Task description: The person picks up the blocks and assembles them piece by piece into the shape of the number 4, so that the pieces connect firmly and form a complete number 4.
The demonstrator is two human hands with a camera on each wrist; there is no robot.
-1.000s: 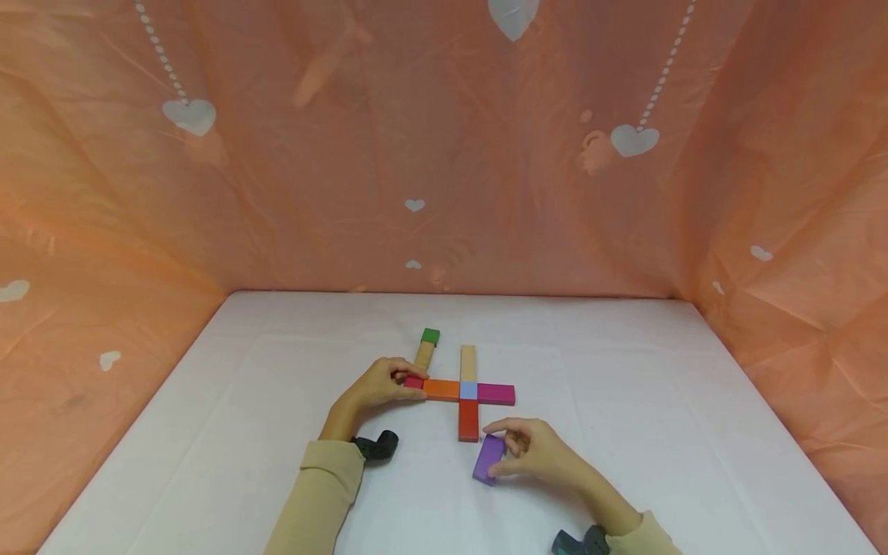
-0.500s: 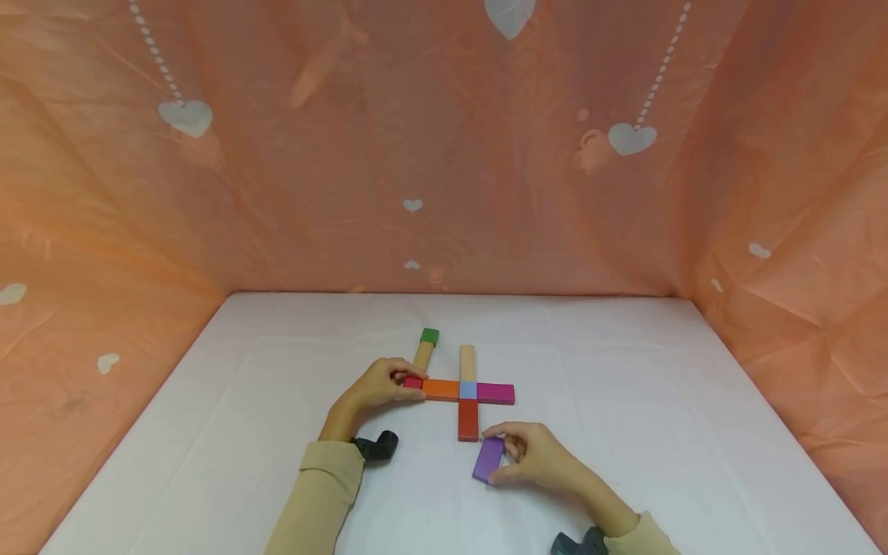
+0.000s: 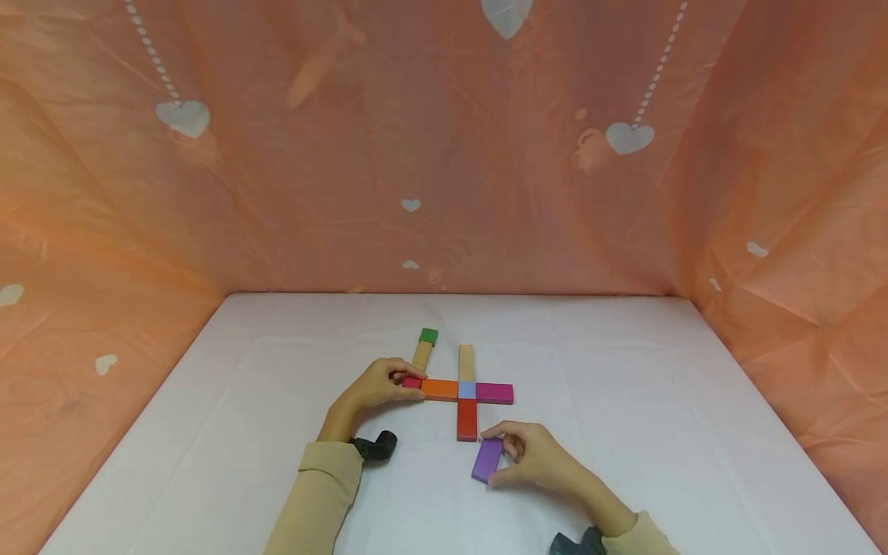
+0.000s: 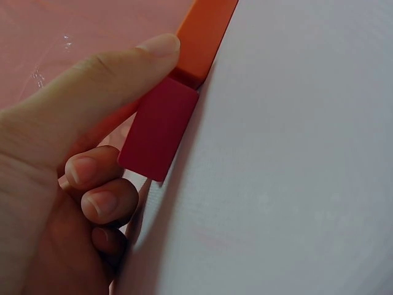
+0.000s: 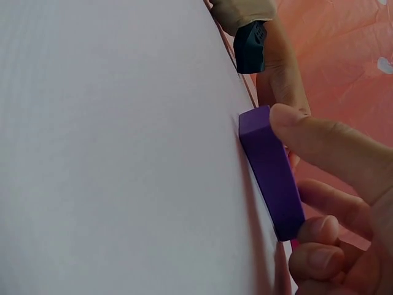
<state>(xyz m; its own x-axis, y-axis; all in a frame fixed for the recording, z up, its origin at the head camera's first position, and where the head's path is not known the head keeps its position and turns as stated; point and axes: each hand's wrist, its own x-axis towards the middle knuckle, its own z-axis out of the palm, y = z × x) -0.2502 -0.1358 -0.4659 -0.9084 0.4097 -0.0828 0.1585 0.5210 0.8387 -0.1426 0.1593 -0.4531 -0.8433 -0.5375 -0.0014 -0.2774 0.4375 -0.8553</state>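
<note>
Thumb and index finger of my left hand (image 3: 380, 383) pinch a small crimson block (image 4: 159, 129) where it meets the end of an orange block (image 3: 440, 390). My right hand (image 3: 537, 455) grips a purple rectangular block (image 3: 488, 459) by its two ends, thumb at the near end and index finger at the far one. The purple block sits tilted just below the lower end of a red block (image 3: 467, 420). Orange, red, magenta (image 3: 495, 394) and plain wood (image 3: 466, 362) blocks form a cross around a light blue square (image 3: 467, 390).
Behind the left fingers, another plain wood block (image 3: 422, 355) leads away to a green block (image 3: 428, 336). Everything lies on a white-covered table (image 3: 624, 385), enclosed by an orange curtain (image 3: 312, 193) with hearts.
The right thumb and index finger have shifted slightly along the purple block, onto its ends. The left hand keeps its place, and the head view drifts a little.
</note>
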